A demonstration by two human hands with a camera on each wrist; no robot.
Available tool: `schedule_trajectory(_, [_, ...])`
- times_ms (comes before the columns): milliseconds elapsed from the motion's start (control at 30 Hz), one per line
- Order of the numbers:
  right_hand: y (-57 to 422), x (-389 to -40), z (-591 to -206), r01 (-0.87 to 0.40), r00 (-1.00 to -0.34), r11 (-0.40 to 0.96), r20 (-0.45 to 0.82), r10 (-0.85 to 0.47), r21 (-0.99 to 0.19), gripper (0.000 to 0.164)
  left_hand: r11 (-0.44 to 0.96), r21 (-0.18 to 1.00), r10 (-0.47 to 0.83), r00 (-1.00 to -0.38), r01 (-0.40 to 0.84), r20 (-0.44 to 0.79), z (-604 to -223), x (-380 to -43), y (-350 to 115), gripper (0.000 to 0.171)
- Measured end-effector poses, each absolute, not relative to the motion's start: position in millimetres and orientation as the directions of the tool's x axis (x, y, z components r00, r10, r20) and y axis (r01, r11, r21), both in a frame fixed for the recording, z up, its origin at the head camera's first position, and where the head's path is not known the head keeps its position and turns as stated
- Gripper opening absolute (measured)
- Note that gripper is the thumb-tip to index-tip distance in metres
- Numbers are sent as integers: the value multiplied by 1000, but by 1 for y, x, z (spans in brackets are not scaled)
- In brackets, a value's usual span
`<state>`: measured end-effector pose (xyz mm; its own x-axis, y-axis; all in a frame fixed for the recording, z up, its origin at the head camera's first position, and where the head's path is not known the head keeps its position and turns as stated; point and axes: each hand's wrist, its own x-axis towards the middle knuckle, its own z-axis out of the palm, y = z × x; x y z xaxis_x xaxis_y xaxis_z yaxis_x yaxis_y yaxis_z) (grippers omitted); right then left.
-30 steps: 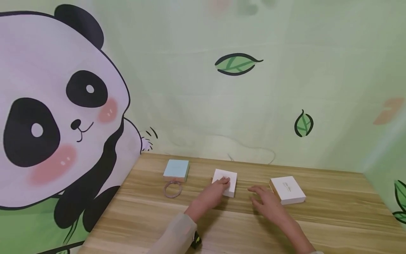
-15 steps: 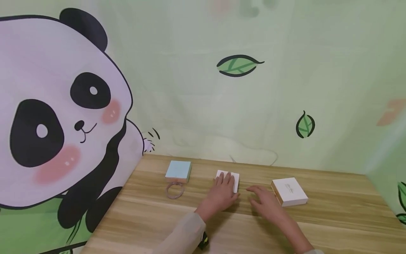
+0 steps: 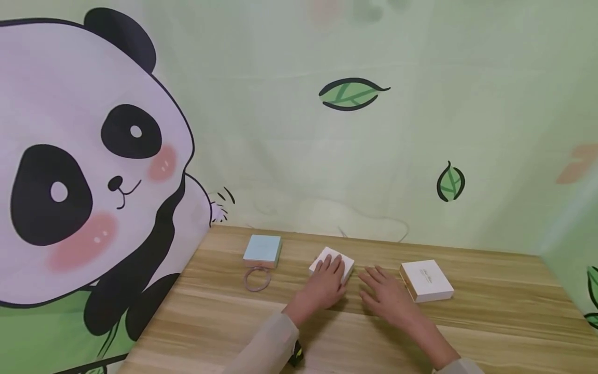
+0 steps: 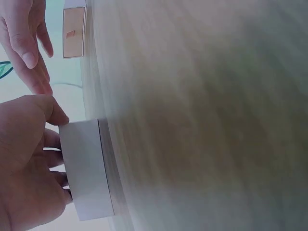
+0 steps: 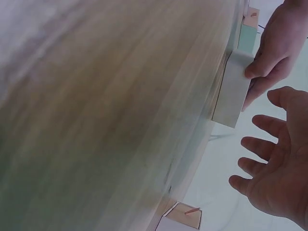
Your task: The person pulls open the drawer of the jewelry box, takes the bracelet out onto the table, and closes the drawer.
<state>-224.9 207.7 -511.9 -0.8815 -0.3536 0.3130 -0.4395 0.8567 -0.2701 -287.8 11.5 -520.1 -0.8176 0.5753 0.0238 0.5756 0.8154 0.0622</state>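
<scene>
My left hand (image 3: 325,284) rests over a small white box (image 3: 349,263) in the middle of the table. Its fingers lie across the top, and in the left wrist view the thumb tip touches the upper edge of the box's plain side (image 4: 86,168). The box stands turned at an angle on the wood. Just right of it, my right hand (image 3: 386,297) hovers low with spread fingers, holding nothing. Close beyond the right hand sits a larger white box (image 3: 427,280) with small print on its lid. Its orange side (image 4: 73,33) carries a little tab.
A light blue box (image 3: 262,249) with an orange front stands at the back left. In front of it lies a thin purplish ring (image 3: 256,290). A green cloth (image 3: 280,156) with a panda and leaves hangs behind the wooden table (image 3: 224,322).
My left hand has spread over the small white box, which has turned to a slant. My right hand's fingers have spread a little. The other boxes and the ring stay put.
</scene>
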Motion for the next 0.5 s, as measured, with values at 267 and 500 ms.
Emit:
schedule_trajectory(267, [206, -226, -512, -438, -884, 862, 297, -362, -255, 49, 743, -10, 668, -741, 669, 71, -525, -289, 2, 58])
schedule_trajectory(500, [205, -226, -515, -435, -891, 851, 273, -361, -295, 51, 705, 84, 700, -710, 704, 79, -525, -295, -7, 57])
